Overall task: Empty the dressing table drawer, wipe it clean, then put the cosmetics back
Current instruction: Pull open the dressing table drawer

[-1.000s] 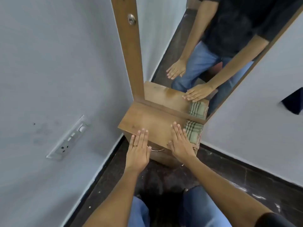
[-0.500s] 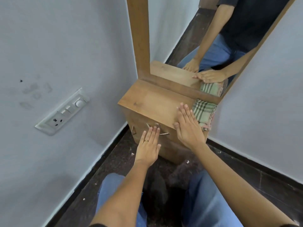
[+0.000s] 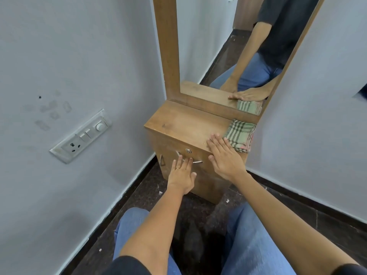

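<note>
The wooden dressing table stands in a corner under a tall mirror. Its drawer front is closed, with a round lock and a curved metal handle. My left hand lies against the drawer front with its fingers spread and the fingertips over the handle. Flat on the front right edge of the table top rests my right hand, holding nothing. A folded green checked cloth sits on the top at the far right, just beyond my right fingers. No cosmetics show.
Grey walls close in on both sides of the table. A switch and socket panel is on the left wall. A second small handle is on the table's left side. My knees in blue jeans are on the dark floor.
My left hand has left the table top, dropped down the drawer front and reached the handle. The view has lowered and moved closer. My right hand stays on the top's edge.
</note>
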`<state>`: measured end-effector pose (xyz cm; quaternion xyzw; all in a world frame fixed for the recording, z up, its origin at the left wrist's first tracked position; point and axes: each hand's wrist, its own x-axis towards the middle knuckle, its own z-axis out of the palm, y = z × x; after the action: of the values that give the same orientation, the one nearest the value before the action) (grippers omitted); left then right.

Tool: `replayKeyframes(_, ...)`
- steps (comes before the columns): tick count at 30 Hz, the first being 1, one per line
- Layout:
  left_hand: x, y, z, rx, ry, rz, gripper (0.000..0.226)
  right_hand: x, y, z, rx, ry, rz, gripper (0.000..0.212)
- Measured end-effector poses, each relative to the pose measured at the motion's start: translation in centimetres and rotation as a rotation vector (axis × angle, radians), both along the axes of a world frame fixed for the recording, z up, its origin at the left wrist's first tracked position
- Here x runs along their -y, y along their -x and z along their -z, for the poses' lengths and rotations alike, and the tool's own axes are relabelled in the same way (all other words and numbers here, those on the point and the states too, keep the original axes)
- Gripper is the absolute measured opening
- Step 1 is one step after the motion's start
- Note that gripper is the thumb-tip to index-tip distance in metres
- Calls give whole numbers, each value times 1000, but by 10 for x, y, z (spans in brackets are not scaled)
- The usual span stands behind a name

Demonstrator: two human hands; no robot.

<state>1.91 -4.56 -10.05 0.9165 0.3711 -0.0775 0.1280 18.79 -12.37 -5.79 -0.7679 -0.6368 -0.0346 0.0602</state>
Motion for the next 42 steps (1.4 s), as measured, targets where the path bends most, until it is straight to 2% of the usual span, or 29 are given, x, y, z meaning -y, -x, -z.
replayKeyframes(6,20,35,8,93,10,-20,57,6,3,1,-63,3,14,68)
replayKeyframes(10,41,66,11,158,33,-57,56,11,14,-2,-161,-17,51,60)
replayKeyframes(12,53,80,9,190,34,-77,55,16,24,-2,-191,-18,59,67)
replayKeyframes(15,74,96,-5,408,-45,-189,53,26,43,3,-215,2,31,78)
replayKeyframes(18,83,97,-22,585,-197,-264,48,36,62,12,-347,10,28,80)
replayKeyframes(21,80,97,-31,511,-205,-231,58,46,79,21,-431,25,66,82)
replayKeyframes(24,78,104,-25,402,-149,-248,78,54,94,24,-506,45,94,85)
replayKeyframes(27,84,116,-20,392,-129,-294,91,62,107,22,-542,62,89,83)
replayKeyframes(33,96,135,-19,372,-139,-336,66,76,127,17,-634,97,64,82)
replayKeyframes(42,98,149,-26,394,-193,-330,56,86,143,20,-674,151,44,75)
